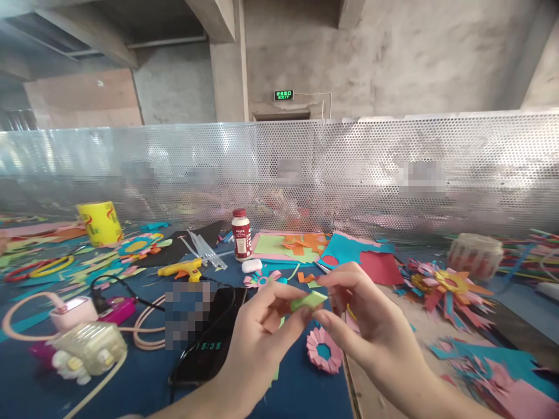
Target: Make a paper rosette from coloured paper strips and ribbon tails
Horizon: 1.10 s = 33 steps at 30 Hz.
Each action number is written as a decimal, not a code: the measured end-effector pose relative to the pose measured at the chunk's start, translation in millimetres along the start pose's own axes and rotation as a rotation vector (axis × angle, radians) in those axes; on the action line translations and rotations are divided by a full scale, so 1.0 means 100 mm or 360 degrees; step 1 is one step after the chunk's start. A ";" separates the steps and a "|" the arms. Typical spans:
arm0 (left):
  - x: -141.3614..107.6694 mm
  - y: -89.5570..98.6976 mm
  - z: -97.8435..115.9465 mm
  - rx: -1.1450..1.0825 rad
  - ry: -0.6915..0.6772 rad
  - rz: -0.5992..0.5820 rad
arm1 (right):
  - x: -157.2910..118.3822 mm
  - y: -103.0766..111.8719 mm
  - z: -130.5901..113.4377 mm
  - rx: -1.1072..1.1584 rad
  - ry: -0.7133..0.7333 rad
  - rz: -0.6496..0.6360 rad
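My left hand (266,326) pinches a small folded piece of light green paper (311,301) between thumb and fingers, above the table. Close by on the right, my right hand (367,317) has its thumb and index finger curved and apart, near the paper's free end. Its thumb tip is close to my left thumb; whether it touches the paper I cannot tell. Below the hands lies a pink pleated paper ring (312,349) with a blue centre. A paper flower with pink and blue loops (264,279) sits behind my left hand, partly covered by it.
A yellow glue gun (181,269), glue sticks (203,249), a red-capped bottle (241,235) and a phone (205,361) are on the left and middle. A power strip (89,348) with cables stands front left. Paper flowers (449,282) and scraps lie right. A perforated metal panel (362,174) runs behind.
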State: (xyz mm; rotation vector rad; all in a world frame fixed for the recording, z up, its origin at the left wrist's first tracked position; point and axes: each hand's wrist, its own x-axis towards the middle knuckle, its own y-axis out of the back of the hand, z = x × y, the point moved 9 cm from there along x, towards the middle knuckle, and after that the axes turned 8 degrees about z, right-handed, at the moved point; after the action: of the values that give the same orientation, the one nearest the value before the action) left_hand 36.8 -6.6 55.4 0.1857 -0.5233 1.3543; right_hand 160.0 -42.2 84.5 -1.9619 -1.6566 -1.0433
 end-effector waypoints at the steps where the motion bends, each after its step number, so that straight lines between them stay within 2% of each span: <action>1: -0.01 0.00 0.00 0.0000 0.0001 0.0000 | 0.00 -0.02 -0.01 0.0015 0.0003 -0.0034; 11: -0.06 -0.03 -0.03 0.0043 0.0024 -0.0068 | 0.00 0.00 -0.17 0.0062 0.0100 -0.0032; 25: -0.05 -0.04 -0.02 0.0075 0.0029 -0.0063 | 0.02 -0.02 -0.15 0.0202 -0.0063 0.0010; 33: -0.06 -0.05 -0.02 0.0138 0.0008 -0.0095 | 0.01 -0.02 -0.19 0.0212 -0.0055 -0.0003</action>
State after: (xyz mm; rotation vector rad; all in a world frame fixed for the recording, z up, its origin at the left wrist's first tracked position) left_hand 41.2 -11.9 51.3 0.2667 -0.4515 1.3200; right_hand 152.7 -54.3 97.3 -1.9030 -1.7004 -0.8800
